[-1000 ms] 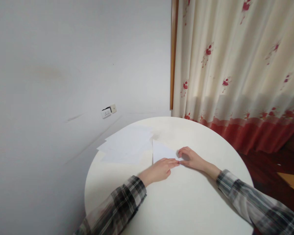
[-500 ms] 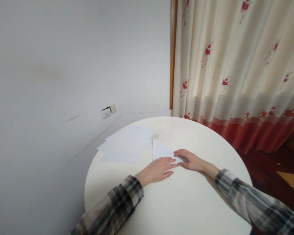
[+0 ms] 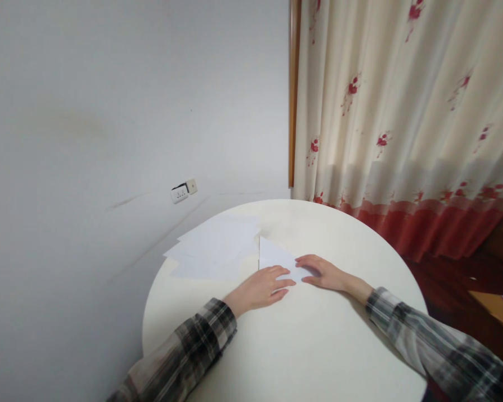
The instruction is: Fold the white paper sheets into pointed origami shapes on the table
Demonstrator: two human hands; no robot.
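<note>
Head view: white paper (image 3: 271, 252), smooth and roughly triangular, lies on the table (image 3: 310, 346); left hand (image 3: 257, 289), fingers spread, overlaps its near edge; right hand (image 3: 323, 274), thumb and fingers apart, overlaps its right end.

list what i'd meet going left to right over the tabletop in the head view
Spread white sheets → pointed white paper at the hands → right hand → right plaid sleeve
</note>
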